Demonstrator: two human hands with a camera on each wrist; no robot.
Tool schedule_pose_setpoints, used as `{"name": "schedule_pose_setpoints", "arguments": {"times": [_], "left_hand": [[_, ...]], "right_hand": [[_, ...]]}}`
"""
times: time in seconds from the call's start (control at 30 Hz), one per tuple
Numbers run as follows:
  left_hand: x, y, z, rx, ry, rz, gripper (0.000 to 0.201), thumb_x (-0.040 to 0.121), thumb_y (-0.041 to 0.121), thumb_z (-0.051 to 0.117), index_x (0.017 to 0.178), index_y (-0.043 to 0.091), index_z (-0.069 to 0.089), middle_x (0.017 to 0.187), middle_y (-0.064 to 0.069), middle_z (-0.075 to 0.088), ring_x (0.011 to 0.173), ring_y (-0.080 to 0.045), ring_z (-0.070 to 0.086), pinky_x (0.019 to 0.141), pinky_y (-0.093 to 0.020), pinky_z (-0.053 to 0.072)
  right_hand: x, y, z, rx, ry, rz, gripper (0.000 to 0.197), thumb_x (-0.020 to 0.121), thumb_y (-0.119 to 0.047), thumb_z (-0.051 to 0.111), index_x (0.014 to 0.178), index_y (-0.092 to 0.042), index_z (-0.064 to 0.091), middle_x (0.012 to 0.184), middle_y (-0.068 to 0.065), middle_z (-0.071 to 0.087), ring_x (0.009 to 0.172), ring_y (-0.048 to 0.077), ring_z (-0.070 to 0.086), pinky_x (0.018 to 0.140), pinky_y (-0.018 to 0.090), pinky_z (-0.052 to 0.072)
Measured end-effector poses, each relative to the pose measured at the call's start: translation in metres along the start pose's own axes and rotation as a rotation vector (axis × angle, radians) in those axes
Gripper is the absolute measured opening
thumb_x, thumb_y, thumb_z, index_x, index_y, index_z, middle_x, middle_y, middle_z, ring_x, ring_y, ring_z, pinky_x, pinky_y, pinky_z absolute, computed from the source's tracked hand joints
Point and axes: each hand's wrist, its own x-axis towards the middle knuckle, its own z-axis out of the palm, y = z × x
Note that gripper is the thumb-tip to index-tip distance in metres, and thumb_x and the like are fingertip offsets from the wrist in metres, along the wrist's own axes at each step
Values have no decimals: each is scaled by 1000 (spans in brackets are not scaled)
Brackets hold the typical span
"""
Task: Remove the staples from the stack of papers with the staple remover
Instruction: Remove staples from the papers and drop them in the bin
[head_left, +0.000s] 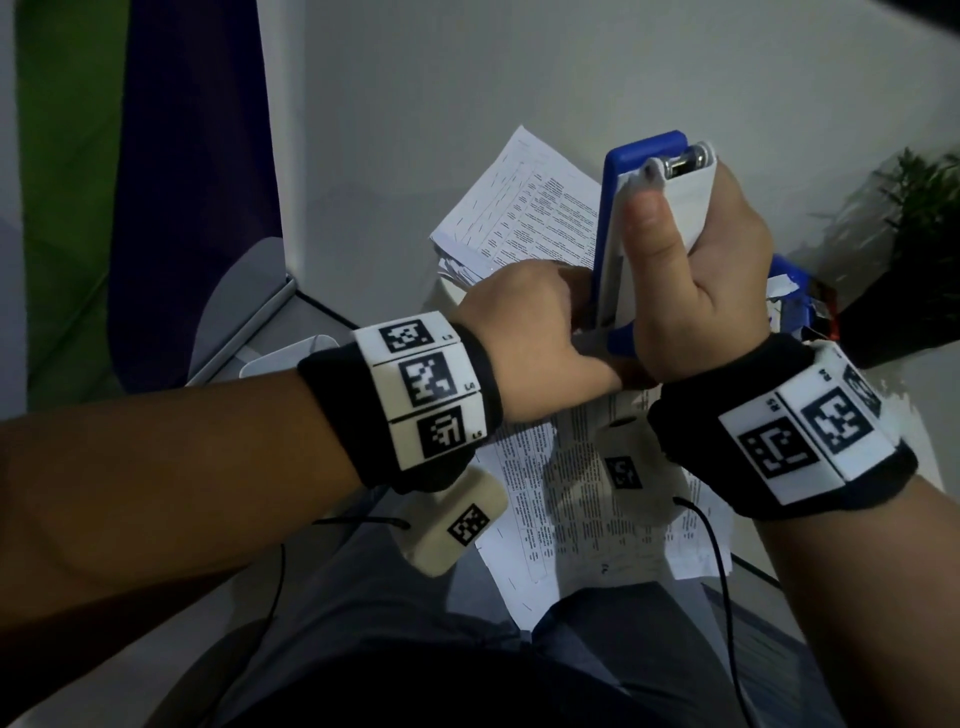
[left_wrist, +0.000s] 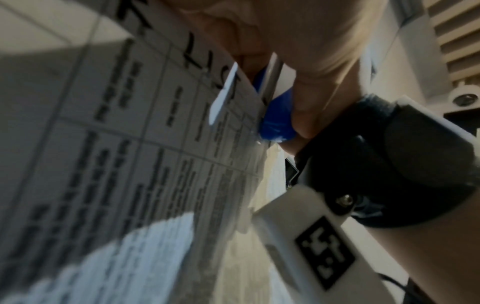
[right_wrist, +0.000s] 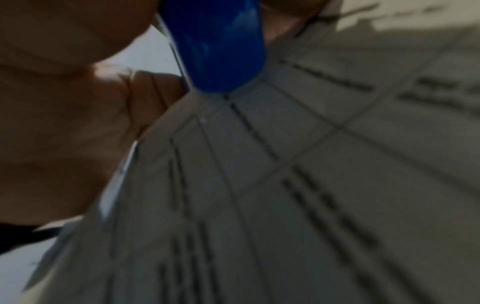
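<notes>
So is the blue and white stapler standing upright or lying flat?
Upright: the stapler stands on end in the right hand, lower tip on the papers.

Dim room: pale grey tabletop (head_left: 415, 104), green-and-purple panel (head_left: 130, 182), dark potted plant (head_left: 914, 234).

The white band (head_left: 426, 387) on the left wrist carries square black-and-white code markers, and beside them small labels read "L4" and "L5"; a third label is too small to read. The band (head_left: 802, 426) on the right wrist has the same kind of markers, with a small label that looks like "R5". The printed sheets (head_left: 540, 208) on the table are full of text in table rows, but all of it is too blurred to read.
</notes>
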Motion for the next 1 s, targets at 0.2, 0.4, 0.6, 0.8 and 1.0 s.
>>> {"name": "schedule_pose_setpoints", "arguments": {"times": [0.2,0.4,0.6,0.8,1.0], "left_hand": [[2,-1,-4,67,-42,20,33,65,54,65,81,25,63,73,11,64,73,-12,61,67,-27,50],[12,-25,-5,104,-105,-80,34,74,18,75,103,28,61,81,11,58,73,-9,53,68,-20,44],[20,-33,-6,38,-17,-140,22,70,28,81,77,30,60,69,15,55,65,-2,49,67,-21,41],[18,-37,-3,25,50,-83,21,72,22,77,83,30,60,75,17,54,70,2,49,73,-19,41],[-7,-17,13,285,195,497,13,71,7,60,65,16,68,68,2,58,59,-19,56,47,-26,44]], "right_hand": [[-5,2,0,6,15,4,10,92,-45,42,86,-38,41,67,-28,53,65,-12,48,61,6,31],[-7,3,-17,132,134,32,45,86,-72,38,93,-28,45,75,-26,61,66,-8,55,61,11,42],[-15,8,-45,160,334,198,92,71,-86,47,105,-1,55,86,23,53,74,40,55,66,50,51],[-63,32,-46,-83,281,261,56,88,-72,40,115,-25,55,84,-32,57,80,-14,51,75,14,40],[-84,57,-42,-16,385,351,87,87,-70,38,136,1,47,119,-10,58,110,-6,55,94,11,38]]}}
